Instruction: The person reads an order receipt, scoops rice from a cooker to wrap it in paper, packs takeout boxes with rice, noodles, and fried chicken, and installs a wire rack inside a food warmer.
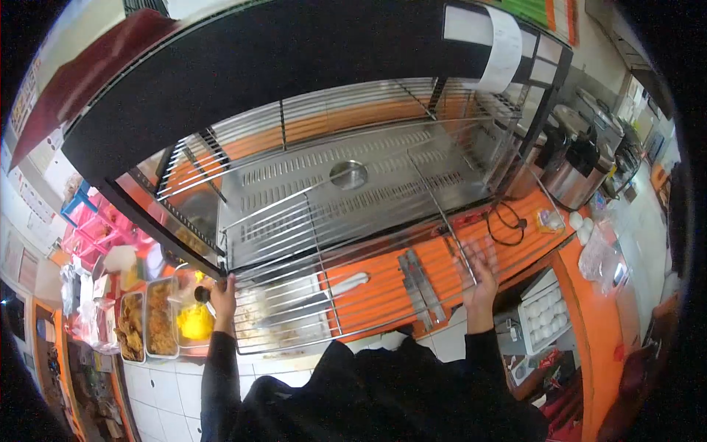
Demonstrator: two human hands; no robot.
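A wire rack [368, 303] slants out of the front of a black-framed display warmer [250, 59], above the orange counter. My left hand [222, 300] is closed round the rack's left edge, near the warmer's lower left corner. At the rack's right part, my right hand [480, 278] has its fingers against the bars, thumb and fingers around a cross wire. Inside the warmer lies a slotted metal floor [294, 184] with a round metal dish [348, 174]. Below the rack are a white tray [276, 309] and metal tongs [421, 287].
Containers of fried food [160, 317] and a yellow item [195, 322] stand at the left, by pink baskets [99, 228]. At the right are a metal pot [578, 173], a black cable [507, 225], a plastic bag [604, 258] and, lower down, a tray of eggs [543, 317].
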